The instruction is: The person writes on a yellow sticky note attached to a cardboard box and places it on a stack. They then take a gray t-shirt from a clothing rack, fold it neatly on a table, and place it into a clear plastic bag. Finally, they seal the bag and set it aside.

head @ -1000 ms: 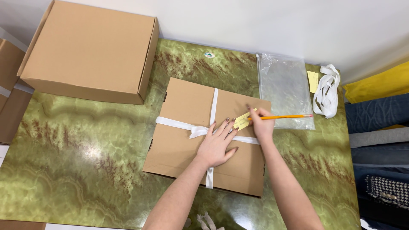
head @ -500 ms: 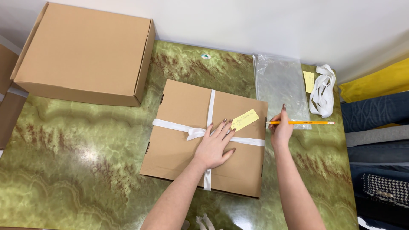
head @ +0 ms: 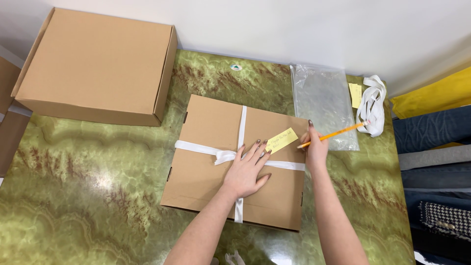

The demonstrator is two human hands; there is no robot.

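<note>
At the right edge of the flat cardboard box (head: 206,172), the right hand (head: 314,149) grips an orange pencil (head: 333,133) between closed fingers. Pencil long axis runs from lower left to upper right in the head view; one end sits at the hand just past the box's right edge, the other end points up-right toward the coil of white ribbon (head: 371,104) and lies over the lower right part of the clear plastic bag (head: 324,103). Pencil is slim, straight, orange-yellow; which end is the tip cannot be told. Box is tan, shallow, tied with a white ribbon cross (head: 241,130) knotted left of centre. A yellow note (head: 281,139) lies tilted on the lid, just left of the right hand. The left hand (head: 247,169) rests flat on the lid with fingers spread and extended, grasping nothing, fingertips touching the note's lower left end and the knot. A larger closed cardboard box (head: 98,66) stands at upper left on the green marbled table (head: 88,196). A small yellow slip (head: 355,95) lies between bag and coil.
</note>
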